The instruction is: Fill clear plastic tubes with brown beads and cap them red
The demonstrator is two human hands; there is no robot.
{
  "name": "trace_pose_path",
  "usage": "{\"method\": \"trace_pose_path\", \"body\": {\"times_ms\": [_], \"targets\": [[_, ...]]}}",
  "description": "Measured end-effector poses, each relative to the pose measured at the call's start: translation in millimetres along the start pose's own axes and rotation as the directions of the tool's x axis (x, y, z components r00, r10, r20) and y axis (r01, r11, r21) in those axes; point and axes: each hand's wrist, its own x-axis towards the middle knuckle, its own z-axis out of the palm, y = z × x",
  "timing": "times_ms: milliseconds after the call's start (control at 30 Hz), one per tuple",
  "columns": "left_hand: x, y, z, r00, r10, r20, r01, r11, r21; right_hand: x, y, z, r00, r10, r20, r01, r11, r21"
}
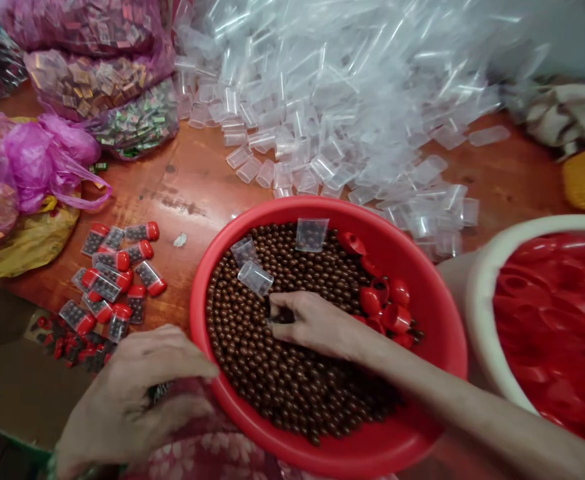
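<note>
My right hand (305,323) reaches into a red basin (202,293) of small brown balls (252,347). Its fingers and thumb curl around what looks like a small clear plastic case, mostly hidden, at the surface of the balls. Just beyond the fingertips, a clear case (255,278) lies on the balls, with another clear case (312,235) farther back. Red caps (397,319) gather on the basin's right side. Blurred by motion, my left hand (142,393) hovers by the basin's near left rim. Its thumb and fingers are apart, and a dark patterned patch shows between them.
Filled, red-capped cases (109,283) lie on the wooden table (172,180) at left, above a box (2,353) holding more. Behind the basin spreads a heap of clear cases (292,133). Pink bags (92,60) stand back left. A white tub (482,313) of red caps is at right.
</note>
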Motion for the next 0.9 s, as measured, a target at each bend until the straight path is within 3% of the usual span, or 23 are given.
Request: {"method": "trace_pose_path", "body": {"times_ms": [100, 200, 300, 400, 500, 667, 733, 800, 900], "targets": [[29.4, 3.6, 22.4, 0.989, 0.116, 0.088, -0.12, 0.992, 0.043, 5.5, -0.8, -2.9, 0.984, 0.045, 0.171, -0.075, 0.983, 0.17], [47.4, 2.5, 42.9, 0.976, 0.082, 0.201, -0.13, 0.963, 0.237, 7.8, -2.3, -4.4, 0.954, 0.049, 0.295, -0.151, 0.931, 0.333], [56.8, 0.0, 57.4, 0.965, 0.01, 0.261, -0.118, 0.908, 0.402, 7.2, -3.8, -3.3, 0.936, 0.049, 0.349, -0.212, 0.87, 0.446], [61.4, -3.0, 66.5, 0.971, 0.008, 0.24, -0.124, 0.872, 0.473, 4.1, -4.5, 0.3, 0.935, 0.047, 0.352, -0.238, 0.818, 0.523], [64.7, -6.7, 70.2, 0.976, 0.049, 0.211, -0.142, 0.88, 0.454, -1.4, -4.7, 3.0, 0.946, 0.037, 0.322, -0.224, 0.791, 0.569], [70.3, -8.6, 64.3, 0.991, 0.133, -0.009, -0.13, 0.98, 0.15, -13.6, -6.1, -3.1, 0.982, -0.023, 0.188, -0.091, 0.815, 0.572], [70.0, -6.2, 61.4, 0.988, 0.154, -0.026, -0.151, 0.985, 0.078, -20.5, -8.1, -6.9, 0.991, -0.064, 0.12, -0.013, 0.836, 0.549], [67.3, -3.3, 60.3, 0.988, 0.153, 0.008, -0.153, 0.987, 0.043, -29.2, -10.5, -8.9, 0.988, -0.152, 0.004, 0.136, 0.89, 0.435], [61.0, -0.6, 61.3, 0.993, 0.117, 0.033, -0.118, 0.993, 0.009, -43.2, -11.1, -9.5, 0.936, -0.315, -0.159, 0.33, 0.941, 0.08]]}}
